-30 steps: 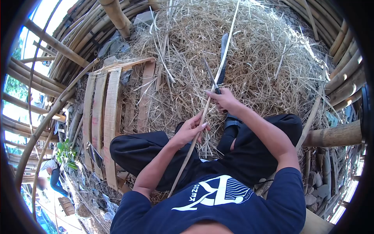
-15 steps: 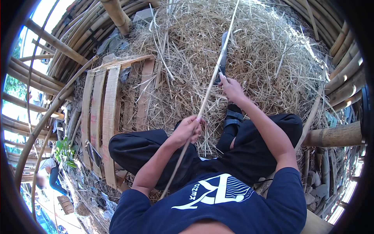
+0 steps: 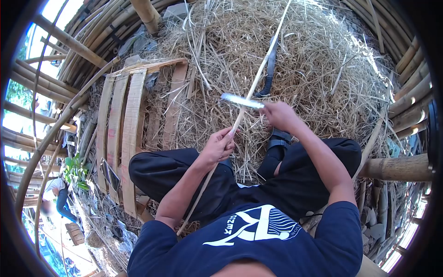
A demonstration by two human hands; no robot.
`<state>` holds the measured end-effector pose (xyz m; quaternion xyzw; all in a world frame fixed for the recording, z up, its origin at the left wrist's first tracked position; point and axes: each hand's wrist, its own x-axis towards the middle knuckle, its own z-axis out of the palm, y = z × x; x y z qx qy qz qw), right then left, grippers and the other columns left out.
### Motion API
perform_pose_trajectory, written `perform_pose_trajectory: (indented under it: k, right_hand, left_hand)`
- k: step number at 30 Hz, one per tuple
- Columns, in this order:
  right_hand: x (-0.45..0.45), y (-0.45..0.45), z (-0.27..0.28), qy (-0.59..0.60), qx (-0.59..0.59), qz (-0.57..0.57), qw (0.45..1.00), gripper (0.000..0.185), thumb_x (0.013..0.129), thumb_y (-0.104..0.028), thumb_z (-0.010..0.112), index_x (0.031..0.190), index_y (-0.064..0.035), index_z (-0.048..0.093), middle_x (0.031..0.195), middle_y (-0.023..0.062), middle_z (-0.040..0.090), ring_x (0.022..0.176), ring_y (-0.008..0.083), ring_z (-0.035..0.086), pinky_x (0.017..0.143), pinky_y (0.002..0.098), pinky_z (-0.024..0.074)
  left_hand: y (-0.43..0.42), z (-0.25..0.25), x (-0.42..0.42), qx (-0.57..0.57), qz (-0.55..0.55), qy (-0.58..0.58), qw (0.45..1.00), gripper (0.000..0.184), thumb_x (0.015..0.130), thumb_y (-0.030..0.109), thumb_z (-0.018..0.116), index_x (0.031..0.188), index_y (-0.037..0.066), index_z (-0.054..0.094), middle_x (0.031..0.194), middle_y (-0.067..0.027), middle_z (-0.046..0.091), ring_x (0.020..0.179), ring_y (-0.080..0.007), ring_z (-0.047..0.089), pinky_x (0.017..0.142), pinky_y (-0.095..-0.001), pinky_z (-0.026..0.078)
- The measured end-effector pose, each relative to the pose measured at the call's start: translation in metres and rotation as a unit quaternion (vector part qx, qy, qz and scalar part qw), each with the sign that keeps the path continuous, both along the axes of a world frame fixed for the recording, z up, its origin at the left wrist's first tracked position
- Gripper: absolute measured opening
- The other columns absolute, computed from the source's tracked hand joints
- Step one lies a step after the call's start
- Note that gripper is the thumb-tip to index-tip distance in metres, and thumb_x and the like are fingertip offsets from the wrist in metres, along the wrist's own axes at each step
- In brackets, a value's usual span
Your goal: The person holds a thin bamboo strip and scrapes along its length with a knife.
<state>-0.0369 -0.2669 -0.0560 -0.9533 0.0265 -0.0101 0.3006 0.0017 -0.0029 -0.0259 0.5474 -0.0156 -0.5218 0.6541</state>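
Observation:
My left hand (image 3: 218,147) is closed around a long, thin bamboo strip (image 3: 258,74). The strip runs slantwise from beside my torso up to the top of the view. In my closed right hand (image 3: 281,116) is a knife (image 3: 240,100), its bright blade blurred and lying across the strip just beyond my left hand. Whether the blade touches the strip I cannot tell. Behind the strip, a machete (image 3: 269,74) with a dark, wrapped handle rests on the shavings.
Pale shavings (image 3: 318,83) cover the ground before my crossed legs. To the left stands a slatted wooden pallet (image 3: 134,120) with a phone (image 3: 110,174) on it. Bamboo poles (image 3: 401,167) surround me. Another person (image 3: 60,198) is at the far left.
My right hand has come slightly down, and the knife blade has swung into view pointing left across the strip. My left hand has moved slightly up and left along with the strip.

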Motion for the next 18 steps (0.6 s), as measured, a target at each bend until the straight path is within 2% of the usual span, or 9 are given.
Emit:
perform_pose_trajectory:
  k: [3, 6, 8, 9, 10, 14, 16, 18]
  right_hand:
    - [0.015, -0.039, -0.003, 0.059, -0.034, -0.090, 0.994, 0.037, 0.096, -0.039, 0.046, 0.088, -0.0059, 0.060, 0.078, 0.0208, 0.065, 0.074, 0.0420, 0.062, 0.068, 0.0520, 0.0491]
    - [0.020, -0.038, 0.010, 0.062, -0.012, -0.108, 0.992, 0.038, 0.097, -0.038, 0.046, 0.087, -0.0042, 0.060, 0.075, 0.0212, 0.064, 0.074, 0.0417, 0.062, 0.068, 0.0519, 0.0483]
    - [0.009, -0.014, 0.023, 0.070, 0.001, -0.031, 0.997, 0.037, 0.096, -0.037, 0.046, 0.087, -0.0042, 0.060, 0.073, 0.0211, 0.062, 0.073, 0.0413, 0.061, 0.067, 0.0511, 0.0477]
    - [0.004, -0.003, 0.019, 0.047, 0.005, 0.022, 0.999, 0.031, 0.095, -0.034, 0.049, 0.088, -0.0063, 0.062, 0.069, 0.0192, 0.060, 0.066, 0.0400, 0.059, 0.061, 0.0489, 0.0460]
    - [0.000, 0.003, 0.011, 0.037, -0.014, 0.041, 0.998, 0.028, 0.095, -0.033, 0.050, 0.089, -0.0090, 0.062, 0.070, 0.0186, 0.060, 0.066, 0.0405, 0.059, 0.061, 0.0496, 0.0454]
    - [0.006, -0.016, 0.011, 0.050, -0.055, 0.038, 0.996, 0.027, 0.094, -0.035, 0.050, 0.091, -0.0120, 0.063, 0.070, 0.0182, 0.061, 0.068, 0.0405, 0.059, 0.062, 0.0504, 0.0444]
    - [0.009, -0.021, -0.006, 0.023, -0.060, 0.030, 0.998, 0.027, 0.094, -0.035, 0.050, 0.092, -0.0118, 0.063, 0.069, 0.0178, 0.061, 0.068, 0.0400, 0.059, 0.063, 0.0504, 0.0457]
    - [0.016, -0.028, -0.015, -0.039, -0.106, 0.030, 0.993, 0.034, 0.094, -0.040, 0.048, 0.084, -0.0101, 0.060, 0.069, 0.0171, 0.062, 0.070, 0.0396, 0.061, 0.063, 0.0514, 0.0466]
  left_hand:
    - [0.003, 0.005, -0.002, -0.003, 0.003, 0.008, 1.000, 0.029, 0.103, 0.023, 0.041, 0.125, 0.006, 0.050, 0.062, 0.0051, 0.037, 0.038, -0.0004, 0.028, 0.033, -0.0158, 0.023]
    - [0.003, 0.009, -0.001, -0.014, 0.003, 0.008, 1.000, 0.029, 0.103, 0.023, 0.042, 0.124, 0.005, 0.051, 0.060, 0.0058, 0.035, 0.038, -0.0002, 0.028, 0.032, -0.0159, 0.023]
    - [0.003, 0.009, 0.001, -0.013, 0.008, 0.004, 1.000, 0.029, 0.103, 0.023, 0.042, 0.123, 0.005, 0.051, 0.060, 0.0063, 0.034, 0.038, -0.0002, 0.028, 0.032, -0.0158, 0.023]
    - [0.001, 0.008, 0.000, -0.002, 0.008, -0.005, 1.000, 0.029, 0.103, 0.024, 0.042, 0.123, 0.005, 0.051, 0.060, 0.0068, 0.033, 0.038, 0.0000, 0.027, 0.032, -0.0158, 0.023]
    - [0.001, 0.008, 0.000, 0.000, 0.012, -0.004, 1.000, 0.029, 0.103, 0.024, 0.042, 0.123, 0.005, 0.051, 0.060, 0.0068, 0.033, 0.038, 0.0000, 0.027, 0.032, -0.0158, 0.023]
    - [0.001, 0.003, -0.002, 0.016, 0.003, -0.018, 1.000, 0.028, 0.103, 0.024, 0.042, 0.121, 0.005, 0.052, 0.059, 0.0083, 0.031, 0.039, 0.0009, 0.025, 0.033, -0.0159, 0.021]
    - [-0.004, 0.002, 0.000, 0.016, 0.004, -0.027, 1.000, 0.028, 0.103, 0.024, 0.042, 0.121, 0.005, 0.051, 0.059, 0.0088, 0.030, 0.039, 0.0011, 0.025, 0.033, -0.0161, 0.020]
    - [-0.004, 0.004, 0.002, 0.026, 0.003, -0.028, 0.999, 0.027, 0.103, 0.024, 0.042, 0.120, 0.005, 0.052, 0.060, 0.0094, 0.029, 0.040, 0.0014, 0.025, 0.033, -0.0163, 0.020]
